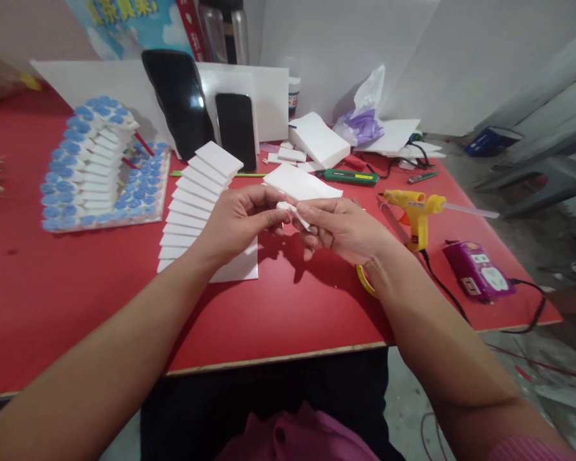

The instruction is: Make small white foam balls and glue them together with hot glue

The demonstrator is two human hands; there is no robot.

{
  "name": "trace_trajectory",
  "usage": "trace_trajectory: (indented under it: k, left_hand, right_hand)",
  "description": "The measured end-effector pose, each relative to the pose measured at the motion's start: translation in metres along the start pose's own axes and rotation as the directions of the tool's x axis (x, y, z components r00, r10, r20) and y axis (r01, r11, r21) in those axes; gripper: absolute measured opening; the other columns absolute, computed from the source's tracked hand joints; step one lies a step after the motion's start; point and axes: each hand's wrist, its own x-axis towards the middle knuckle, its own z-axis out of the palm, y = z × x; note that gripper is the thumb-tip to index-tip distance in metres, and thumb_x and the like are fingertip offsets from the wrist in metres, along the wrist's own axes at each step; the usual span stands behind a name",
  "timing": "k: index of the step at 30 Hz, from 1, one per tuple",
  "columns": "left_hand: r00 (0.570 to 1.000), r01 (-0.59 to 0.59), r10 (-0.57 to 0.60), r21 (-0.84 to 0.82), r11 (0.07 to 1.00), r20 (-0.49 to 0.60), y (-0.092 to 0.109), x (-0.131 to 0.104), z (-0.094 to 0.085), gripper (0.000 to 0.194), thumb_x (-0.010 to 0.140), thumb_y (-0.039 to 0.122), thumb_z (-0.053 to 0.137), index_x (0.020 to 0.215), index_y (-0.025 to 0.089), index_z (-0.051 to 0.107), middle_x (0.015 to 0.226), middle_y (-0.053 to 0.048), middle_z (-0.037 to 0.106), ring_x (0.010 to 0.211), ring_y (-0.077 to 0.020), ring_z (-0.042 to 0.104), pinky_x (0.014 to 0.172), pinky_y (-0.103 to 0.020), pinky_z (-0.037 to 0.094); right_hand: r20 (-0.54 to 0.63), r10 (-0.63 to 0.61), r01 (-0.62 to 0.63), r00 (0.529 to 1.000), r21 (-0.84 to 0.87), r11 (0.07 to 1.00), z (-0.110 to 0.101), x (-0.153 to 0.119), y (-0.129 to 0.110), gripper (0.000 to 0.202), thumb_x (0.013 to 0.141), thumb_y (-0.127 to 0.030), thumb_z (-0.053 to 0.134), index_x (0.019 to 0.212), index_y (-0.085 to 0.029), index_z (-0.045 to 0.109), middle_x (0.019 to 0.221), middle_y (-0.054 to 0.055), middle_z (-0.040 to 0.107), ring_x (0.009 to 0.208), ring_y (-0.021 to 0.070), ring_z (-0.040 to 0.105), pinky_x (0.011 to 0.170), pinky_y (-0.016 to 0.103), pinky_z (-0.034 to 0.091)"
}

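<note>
A small twisted piece of white paper (301,216) is pinched between my two hands, above the red table. My left hand (247,218) grips its left end with thumb and fingertips. On the other end, my right hand (333,224) closes thumb and fingers. Behind my left wrist stands a fan of white board steps (187,214) on a white base, partly covered by my left hand. A stack of white paper sheets (302,182) lies just beyond my fingers. Partly hidden under my right wrist is a yellow ring-shaped thing (366,282), perhaps a scissors handle.
A finished-looking stair model with blue-tipped rolls (84,173) stands left. Two phones (180,102) lean at the back. A green cutter (348,176), a yellow glue gun (415,214) and a purple power box (480,272) with cords lie right. The table's front edge (278,360) is near me.
</note>
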Motion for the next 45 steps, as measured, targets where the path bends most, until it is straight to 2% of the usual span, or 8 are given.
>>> trace_trajectory:
  k: [4,13,19,22,26,34,41,45]
  left_hand:
    - [1.0,-0.004,0.004,-0.008,1.0,0.0,0.0,0.0,0.0,0.021,0.08,0.032,0.088,0.092,0.017,0.079,0.085,-0.005,0.078,0.072,-0.0176,0.073,0.073,-0.03,0.061]
    - [1.0,-0.007,0.007,-0.03,1.0,-0.02,-0.005,0.002,0.001,0.02,0.079,0.029,0.088,0.091,0.015,0.079,0.087,-0.006,0.078,0.069,-0.016,0.073,0.07,-0.029,0.061]
    - [0.999,-0.014,0.011,-0.091,0.996,-0.038,-0.008,0.002,0.004,0.025,0.077,0.032,0.091,0.089,0.015,0.078,0.083,-0.005,0.077,0.065,-0.0157,0.072,0.066,-0.029,0.061]
    - [0.999,-0.01,0.004,-0.112,0.994,-0.049,-0.008,0.001,0.006,0.028,0.074,0.032,0.093,0.087,0.014,0.076,0.081,-0.005,0.077,0.064,-0.016,0.072,0.064,-0.029,0.062]
    - [0.998,-0.019,0.011,-0.139,0.99,-0.06,-0.008,0.001,0.008,0.034,0.067,0.033,0.098,0.082,0.015,0.074,0.08,-0.002,0.076,0.062,-0.0159,0.073,0.063,-0.029,0.063]
    - [1.0,-0.002,0.0,-0.103,0.995,-0.019,-0.004,0.001,0.002,0.039,0.064,0.037,0.1,0.075,0.015,0.07,0.079,-0.004,0.077,0.063,-0.0211,0.077,0.063,-0.034,0.066]
    - [0.999,-0.002,0.003,-0.039,0.999,0.041,0.0,0.0,-0.001,0.034,0.065,0.032,0.099,0.079,0.016,0.074,0.071,-0.002,0.077,0.059,-0.0208,0.076,0.061,-0.033,0.066]
    - [0.999,0.016,-0.016,0.0,1.0,0.05,0.001,-0.001,-0.002,0.032,0.069,0.036,0.097,0.087,0.015,0.079,0.069,-0.005,0.078,0.063,-0.0232,0.078,0.064,-0.035,0.067]
  right_hand:
    - [-0.024,-0.045,0.044,0.999,-0.049,0.998,0.002,0.0,0.0,0.034,0.08,-0.043,0.091,0.105,-0.02,0.084,0.079,-0.001,0.067,0.056,0.0075,0.051,0.056,0.028,0.063]
    - [-0.102,-0.226,0.183,0.969,-0.323,0.929,0.004,-0.002,0.001,0.035,0.082,-0.044,0.088,0.106,-0.018,0.084,0.082,0.002,0.074,0.059,0.0104,0.055,0.058,0.029,0.059]
    - [-0.265,-0.404,0.213,0.876,-0.539,0.815,0.013,-0.001,0.004,0.026,0.084,-0.04,0.083,0.082,-0.017,0.072,0.072,0.002,0.072,0.056,0.0131,0.06,0.05,0.027,0.047]
    - [-0.26,-0.512,0.228,0.819,-0.671,0.706,0.016,0.0,0.009,0.019,0.087,-0.032,0.076,0.078,-0.018,0.067,0.069,0.0,0.07,0.055,0.0122,0.057,0.051,0.027,0.042]
    - [-0.17,-0.623,0.261,0.764,-0.801,0.539,0.019,-0.002,0.013,0.017,0.088,-0.025,0.073,0.076,-0.019,0.062,0.064,-0.002,0.065,0.055,0.0106,0.052,0.055,0.027,0.038]
    - [-0.02,-0.604,0.346,0.797,-0.804,0.483,0.015,-0.006,0.009,0.013,0.09,-0.021,0.07,0.078,-0.019,0.065,0.067,-0.003,0.064,0.055,0.0093,0.047,0.054,0.026,0.036]
    - [0.034,-0.577,0.41,0.816,-0.738,0.536,0.008,-0.005,0.009,0.015,0.093,-0.023,0.071,0.079,-0.017,0.068,0.069,-0.001,0.066,0.057,0.0097,0.051,0.053,0.026,0.038]
    - [-0.003,-0.566,0.387,0.824,-0.727,0.568,0.01,-0.005,0.008,0.018,0.093,-0.026,0.073,0.078,-0.018,0.067,0.067,-0.001,0.065,0.055,0.0097,0.051,0.052,0.026,0.038]
